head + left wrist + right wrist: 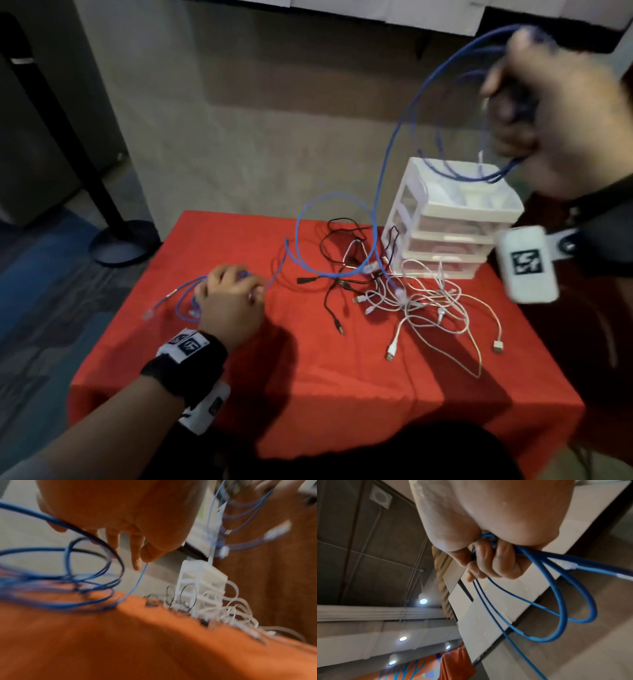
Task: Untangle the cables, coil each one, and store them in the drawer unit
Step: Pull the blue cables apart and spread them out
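Above the white drawer unit (452, 219), the right hand (555, 116) grips blue-cable loops (565, 601) mid-coil, the left hand (233, 294) pins another blue bundle (185, 298) far left of it, while black and white cables (411, 298) beside its base remain tangled, nothing visibly stored.

Dim room, motion blur, wide-angle distortion

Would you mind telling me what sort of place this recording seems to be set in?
Probably an office or commercial interior: a small table under a red cloth, a stanchion-like post on a round base on carpet, and recessed ceiling lights with exposed conduit overhead.
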### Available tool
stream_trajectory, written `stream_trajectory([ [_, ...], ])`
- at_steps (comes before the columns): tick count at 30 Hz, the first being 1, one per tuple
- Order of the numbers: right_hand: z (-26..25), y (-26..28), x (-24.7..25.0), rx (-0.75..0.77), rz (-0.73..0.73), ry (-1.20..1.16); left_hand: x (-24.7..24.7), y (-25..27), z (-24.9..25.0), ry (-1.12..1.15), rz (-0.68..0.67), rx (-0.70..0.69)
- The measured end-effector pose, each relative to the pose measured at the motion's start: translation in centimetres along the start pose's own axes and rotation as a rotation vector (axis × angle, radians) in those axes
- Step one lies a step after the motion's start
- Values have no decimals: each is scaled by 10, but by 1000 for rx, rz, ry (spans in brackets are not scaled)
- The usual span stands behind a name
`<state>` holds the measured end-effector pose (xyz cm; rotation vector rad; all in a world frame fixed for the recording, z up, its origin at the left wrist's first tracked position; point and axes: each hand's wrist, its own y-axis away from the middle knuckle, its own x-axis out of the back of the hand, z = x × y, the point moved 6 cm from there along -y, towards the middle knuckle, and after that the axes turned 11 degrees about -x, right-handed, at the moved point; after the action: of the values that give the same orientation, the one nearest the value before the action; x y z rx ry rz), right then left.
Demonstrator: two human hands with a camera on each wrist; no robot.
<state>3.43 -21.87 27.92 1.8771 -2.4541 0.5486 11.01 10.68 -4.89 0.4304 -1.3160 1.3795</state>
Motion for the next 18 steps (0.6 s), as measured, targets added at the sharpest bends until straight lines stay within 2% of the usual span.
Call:
stream_trajectory([
  [2, 20, 3, -24, -67, -53, -68, 36, -11, 32, 96, 267, -47],
  [3, 27, 6, -34, -71, -67, -49, 53, -15, 52, 164, 347, -99],
  [5, 37, 10, -49, -76, -114, -78, 73, -24, 92, 340, 373, -245],
  [7, 38, 13, -63, -76, -155, -115, 69, -28, 127, 598, 219, -330],
  [9, 31, 19, -76, -54, -182, -143, 40, -23, 147, 646, -3, -323],
  [12, 5, 22, -66, 18, -126, -214, -21, -2, 140, 368, -311, -275],
  [14, -15, 17, -44, 103, -73, -260, -51, 13, 116, 316, -462, -263],
  [16, -27, 4, -21, 191, -31, -289, -63, 26, 93, 199, -553, -330],
  [18, -30, -11, -8, 243, -40, -264, -64, 36, 78, 111, -553, -422],
])
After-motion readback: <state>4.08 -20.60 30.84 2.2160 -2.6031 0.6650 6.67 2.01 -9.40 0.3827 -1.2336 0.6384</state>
